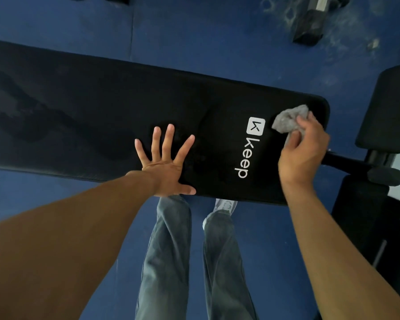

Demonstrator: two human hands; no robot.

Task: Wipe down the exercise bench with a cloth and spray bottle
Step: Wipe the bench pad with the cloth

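Observation:
The black padded exercise bench (pixel 97 116) runs across the view from left to right, with a white "Keep" logo near its right end. My left hand (pixel 165 161) lies flat on the pad near the front edge, fingers spread, holding nothing. My right hand (pixel 301 148) grips a crumpled grey cloth (pixel 288 120) and presses it on the pad's right end, just right of the logo. Dark damp streaks show on the pad's left half. No spray bottle is in view.
Blue floor mats (pixel 217 35) surround the bench. A black hex dumbbell (pixel 310 24) lies on the floor at the back right. Black padded rollers and frame parts (pixel 388 107) stand at the right edge. My jeans-clad legs and a grey shoe (pixel 225 205) are below the bench.

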